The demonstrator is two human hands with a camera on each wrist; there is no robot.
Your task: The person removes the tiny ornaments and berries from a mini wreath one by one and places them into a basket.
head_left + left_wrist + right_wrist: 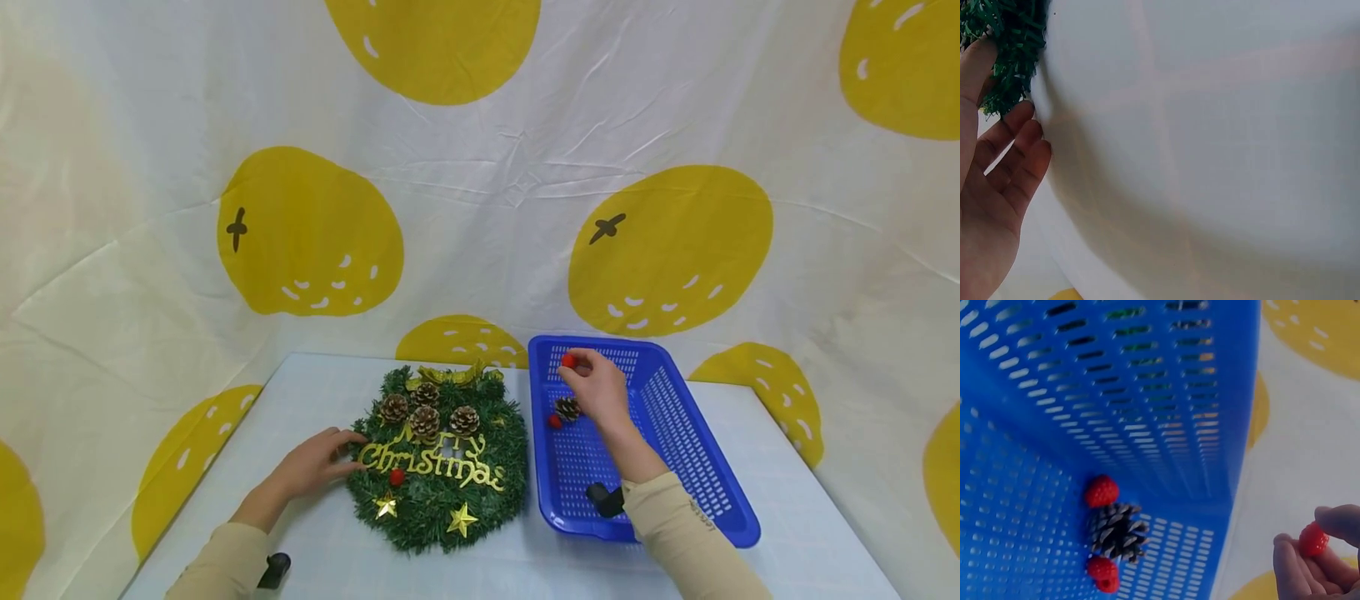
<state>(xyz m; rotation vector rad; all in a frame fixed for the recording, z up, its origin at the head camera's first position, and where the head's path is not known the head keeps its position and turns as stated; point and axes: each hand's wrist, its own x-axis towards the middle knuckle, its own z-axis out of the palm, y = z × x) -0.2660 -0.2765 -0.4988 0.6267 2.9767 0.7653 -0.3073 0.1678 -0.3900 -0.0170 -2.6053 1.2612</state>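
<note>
A green Christmas wreath [427, 525] lies on the table with gold "Merry Christmas" lettering [450, 467], several pinecones [424, 422], gold stars [462, 519] and a red berry [397, 477] on it. My left hand [318, 462] holds the wreath's left edge between thumb and fingers; in the left wrist view the fingertips [1022, 111] touch the green tinsel. Over the far end of the blue basket [551, 500], my right hand [600, 390] pinches a red raspberry-like berry [1314, 539]. Inside the basket are a pinecone [1116, 532] and more red berries [1102, 491].
The basket stands right of the wreath, its raised perforated walls between them. A white cloth with yellow fruit shapes [480, 250] hangs behind and beside the table [315, 383]. Black wrist devices [275, 571] sit at both sleeves.
</note>
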